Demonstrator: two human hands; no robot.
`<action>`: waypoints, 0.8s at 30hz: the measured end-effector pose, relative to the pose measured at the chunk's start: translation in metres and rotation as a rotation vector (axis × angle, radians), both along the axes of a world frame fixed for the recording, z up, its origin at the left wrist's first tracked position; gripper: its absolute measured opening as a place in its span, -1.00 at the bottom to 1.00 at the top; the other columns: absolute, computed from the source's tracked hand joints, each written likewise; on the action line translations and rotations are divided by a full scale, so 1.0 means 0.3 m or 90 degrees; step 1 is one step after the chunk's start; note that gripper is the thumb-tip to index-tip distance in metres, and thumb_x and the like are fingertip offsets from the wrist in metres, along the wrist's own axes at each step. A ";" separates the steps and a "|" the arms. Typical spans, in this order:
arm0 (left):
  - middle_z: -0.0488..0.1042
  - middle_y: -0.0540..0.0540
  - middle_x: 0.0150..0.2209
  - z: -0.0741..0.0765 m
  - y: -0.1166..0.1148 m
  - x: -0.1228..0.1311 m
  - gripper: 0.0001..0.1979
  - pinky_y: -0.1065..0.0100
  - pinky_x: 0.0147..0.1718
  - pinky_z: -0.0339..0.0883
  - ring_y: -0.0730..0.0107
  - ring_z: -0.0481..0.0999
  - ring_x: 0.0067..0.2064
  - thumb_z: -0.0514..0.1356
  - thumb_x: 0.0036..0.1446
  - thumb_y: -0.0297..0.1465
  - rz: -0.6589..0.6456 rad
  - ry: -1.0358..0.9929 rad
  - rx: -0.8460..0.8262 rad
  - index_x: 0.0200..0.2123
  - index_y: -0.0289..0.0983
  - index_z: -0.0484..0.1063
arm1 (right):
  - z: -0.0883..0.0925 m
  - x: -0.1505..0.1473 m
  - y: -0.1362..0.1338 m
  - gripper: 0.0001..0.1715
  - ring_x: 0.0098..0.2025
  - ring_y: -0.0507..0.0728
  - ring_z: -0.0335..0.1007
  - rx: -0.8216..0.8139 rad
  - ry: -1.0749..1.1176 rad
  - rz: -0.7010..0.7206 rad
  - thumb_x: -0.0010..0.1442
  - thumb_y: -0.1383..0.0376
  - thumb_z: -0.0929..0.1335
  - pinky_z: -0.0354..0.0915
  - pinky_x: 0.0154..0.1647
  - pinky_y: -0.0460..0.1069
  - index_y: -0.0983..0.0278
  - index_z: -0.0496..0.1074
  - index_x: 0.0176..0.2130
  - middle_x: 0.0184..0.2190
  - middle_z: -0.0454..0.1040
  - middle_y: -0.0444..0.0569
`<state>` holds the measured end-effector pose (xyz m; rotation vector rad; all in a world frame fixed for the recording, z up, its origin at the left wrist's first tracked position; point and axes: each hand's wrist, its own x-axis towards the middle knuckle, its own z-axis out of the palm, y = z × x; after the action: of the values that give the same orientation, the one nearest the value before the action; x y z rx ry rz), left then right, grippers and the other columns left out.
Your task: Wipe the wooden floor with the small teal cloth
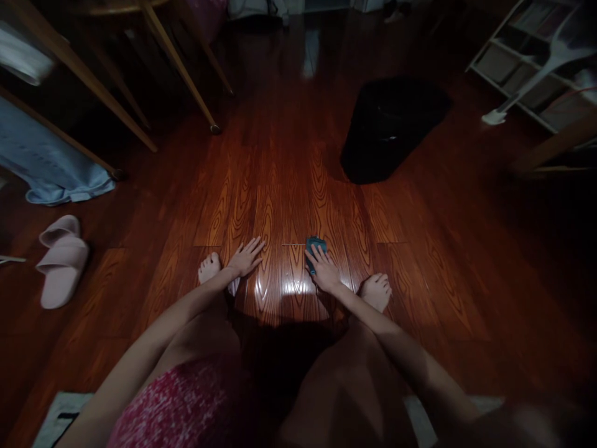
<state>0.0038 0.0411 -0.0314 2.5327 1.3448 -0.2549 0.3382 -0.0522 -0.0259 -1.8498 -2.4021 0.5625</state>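
My right hand [324, 270] lies palm down with its fingers spread over a small folded teal cloth [316, 241], which is pressed against the wooden floor [289, 211]. Part of the cloth is hidden beneath the palm and fingers. To the left, my left hand [244, 259] is stretched out flat on the bare boards with nothing in it. Bright light reflects off the shiny floor between the two hands. My bare feet stand just outside each hand.
A black bin [392, 134] stands ahead on the right. Pale pink slippers [64, 264] lie at left, near light blue fabric [56, 155] and a chair's wooden legs [181, 68]. A white shelf [504, 59] and a white pole-like appliance [527, 84] stand at far right.
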 end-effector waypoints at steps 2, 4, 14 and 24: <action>-0.21 -0.11 0.52 0.002 -0.001 0.002 -0.33 -0.10 0.39 -0.13 0.10 -0.17 0.51 -0.11 0.47 -0.08 0.004 0.001 -0.001 0.52 -0.11 -0.19 | -0.001 0.013 -0.005 -0.24 0.52 0.35 -0.29 0.001 -0.012 -0.028 0.39 0.23 0.23 -0.09 0.46 0.31 0.30 0.02 0.48 0.51 -0.16 0.15; -0.20 -0.11 0.52 0.002 -0.001 0.002 -0.33 -0.10 0.39 -0.13 0.10 -0.16 0.51 -0.11 0.46 -0.09 0.007 -0.001 -0.002 0.52 -0.11 -0.19 | -0.002 0.012 -0.019 -0.23 0.52 0.37 -0.29 -0.002 -0.007 -0.009 0.38 0.21 0.24 -0.07 0.45 0.31 0.31 0.04 0.47 0.51 -0.16 0.16; -0.22 -0.10 0.52 0.007 -0.001 0.000 -0.34 -0.12 0.39 -0.12 0.10 -0.18 0.51 -0.10 0.46 -0.11 0.001 -0.006 -0.006 0.52 -0.08 -0.21 | 0.010 -0.017 -0.019 -0.33 0.52 0.25 -0.23 -0.005 0.040 0.071 0.42 0.20 0.20 -0.02 0.45 0.29 0.15 0.11 0.45 0.50 -0.04 0.03; -0.22 -0.12 0.52 0.023 -0.002 0.008 -0.33 -0.13 0.39 -0.14 0.10 -0.18 0.51 -0.08 0.46 -0.11 0.005 0.001 -0.017 0.52 -0.13 -0.18 | 0.028 -0.037 -0.046 -0.36 0.52 0.29 -0.22 -0.023 0.041 0.106 0.41 0.19 0.23 -0.02 0.45 0.28 0.21 0.20 0.41 0.49 -0.01 0.07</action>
<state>0.0062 0.0404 -0.0244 2.5053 1.3433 -0.2722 0.3271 -0.0659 -0.0176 -1.6260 -2.5346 0.6715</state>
